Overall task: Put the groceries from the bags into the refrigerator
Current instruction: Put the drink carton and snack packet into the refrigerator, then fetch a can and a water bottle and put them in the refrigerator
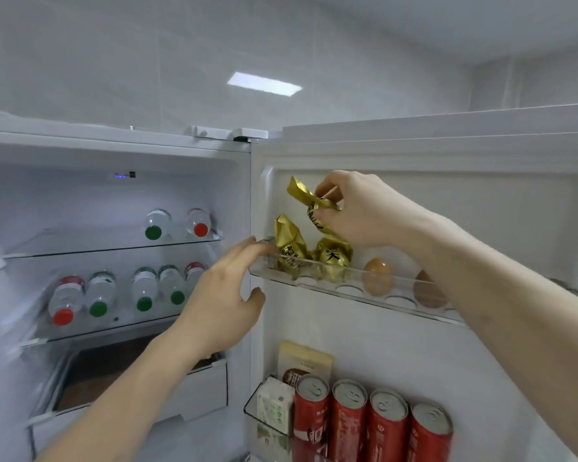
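The refrigerator stands open, its door swung to the right. My right hand (pixel 357 208) pinches a gold-wrapped egg (pixel 314 203) above the clear egg shelf (pixel 374 295) in the door. Two more gold-wrapped eggs (pixel 289 245) (pixel 334 256) sit in the shelf's left holes. Two bare brown eggs (pixel 377 275) (pixel 426 290) stand further right. My left hand (pixel 227 295) is open, its straight fingertips touching the shelf's left end.
Several water bottles (pixel 97 295) with red and green caps lie on two glass shelves inside. A drawer (pixel 194 388) sits below them. The lower door bin holds red cans (pixel 351 418), a small carton (pixel 276 405) and a beige packet (pixel 304 358).
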{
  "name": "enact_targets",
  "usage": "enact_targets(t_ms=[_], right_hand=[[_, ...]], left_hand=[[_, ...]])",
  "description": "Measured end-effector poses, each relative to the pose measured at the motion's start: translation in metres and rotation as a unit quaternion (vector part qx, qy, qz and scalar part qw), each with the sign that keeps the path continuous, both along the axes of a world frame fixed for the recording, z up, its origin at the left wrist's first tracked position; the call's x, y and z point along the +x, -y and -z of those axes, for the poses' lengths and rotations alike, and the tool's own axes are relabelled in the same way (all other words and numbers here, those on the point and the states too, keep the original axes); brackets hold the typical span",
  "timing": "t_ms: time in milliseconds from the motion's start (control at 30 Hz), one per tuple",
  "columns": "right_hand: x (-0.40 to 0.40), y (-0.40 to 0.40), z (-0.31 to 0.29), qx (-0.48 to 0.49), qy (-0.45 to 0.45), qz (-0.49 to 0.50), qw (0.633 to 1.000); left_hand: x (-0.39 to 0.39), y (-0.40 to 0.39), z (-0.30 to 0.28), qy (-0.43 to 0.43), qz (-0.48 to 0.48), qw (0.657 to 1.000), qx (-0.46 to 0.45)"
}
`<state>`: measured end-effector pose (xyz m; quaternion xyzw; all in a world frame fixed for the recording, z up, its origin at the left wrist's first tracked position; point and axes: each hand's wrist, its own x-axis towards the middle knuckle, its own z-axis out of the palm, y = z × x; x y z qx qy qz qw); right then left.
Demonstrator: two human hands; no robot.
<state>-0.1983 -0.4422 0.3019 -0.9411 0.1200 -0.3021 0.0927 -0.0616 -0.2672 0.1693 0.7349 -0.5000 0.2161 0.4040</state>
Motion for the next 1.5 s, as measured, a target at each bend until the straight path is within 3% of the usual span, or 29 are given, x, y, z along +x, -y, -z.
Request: enact_targets(t_ms=[300, 533, 700, 800, 900, 1033, 1167, 1300, 1400, 1500], right_hand=[[0.033, 0.006, -0.001, 0.001, -0.09, -0.002, 0.996], [0.043, 0.01, 0.011, -0.008, -0.075, -0.006, 0.997], [0.042, 0.006, 0.011, -0.03, -0.114, 0.0, 0.993], [0.028, 0.004, 0.01, -0.022, -0.056, 0.002, 0.998], [0.007, -0.009, 0.017, 0.011, 0.07, -0.007, 0.997], [-0.027, -0.068, 0.058, 0.077, 0.194, -0.133, 0.969], [-0.036, -0.128, 0.124, 0.13, 0.042, -0.26, 0.956], [-0.005, -0.161, 0.187, 0.1, -0.151, -0.321, 0.93], [0.021, -0.184, 0.223, 0.07, -0.277, -0.355, 0.89], [0.041, -0.212, 0.251, 0.055, -0.345, -0.413, 0.841]], left_hand=[[-0.02, -0.001, 0.0, -0.037, -0.025, 0.999, 0.011], [-0.025, -0.011, -0.003, -0.042, -0.031, 0.997, 0.051], [-0.03, -0.022, -0.006, -0.025, -0.038, 0.994, 0.097], [-0.036, -0.037, -0.007, -0.01, -0.052, 0.992, 0.113], [-0.042, -0.066, -0.003, -0.002, -0.084, 0.992, 0.095], [-0.057, -0.119, 0.013, -0.012, -0.124, 0.991, 0.048], [-0.073, -0.177, 0.046, -0.053, -0.187, 0.981, 0.028], [-0.09, -0.229, 0.09, -0.116, -0.282, 0.952, 0.039], [-0.11, -0.263, 0.125, -0.169, -0.35, 0.918, 0.074], [-0.139, -0.288, 0.161, -0.209, -0.413, 0.88, 0.107]])
